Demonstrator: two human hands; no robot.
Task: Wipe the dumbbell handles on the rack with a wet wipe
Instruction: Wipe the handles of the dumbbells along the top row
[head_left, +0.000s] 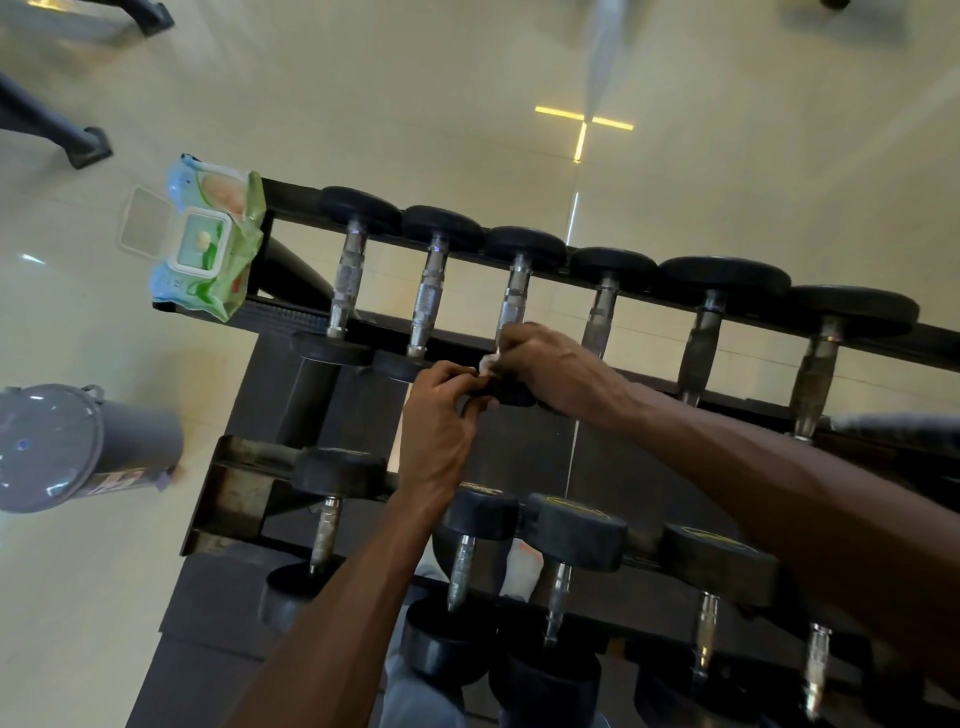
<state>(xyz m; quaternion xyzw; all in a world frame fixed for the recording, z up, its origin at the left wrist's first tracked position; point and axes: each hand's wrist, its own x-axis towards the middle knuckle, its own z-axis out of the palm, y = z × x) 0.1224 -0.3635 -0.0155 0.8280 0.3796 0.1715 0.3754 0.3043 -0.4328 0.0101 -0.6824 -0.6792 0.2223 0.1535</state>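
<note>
**Dumbbell handle, third on the top rail, under my wipe**

Dumbbell handle (511, 306), the third from the left on the upper tier of the rack (291, 208), is where both my hands meet. My right hand (550, 366) curls its fingers round the near end of that knurled chrome handle, with the white wet wipe (488, 364) bunched between fingers and metal; only a crumpled corner of it shows. My left hand (441, 421) sits just beside it, fingers curled on the black near head (511, 396) of the same dumbbell, touching the edge of the wipe.

Five other dumbbells lie across the upper rails, and more rest on the lower tier under my forearms. At the rack's left end the wet wipe packet (213, 244) lies with its clear flip lid (145, 221) open. On the tiled floor (415, 104) to the left stands a grey lidded bin (67, 447).
</note>
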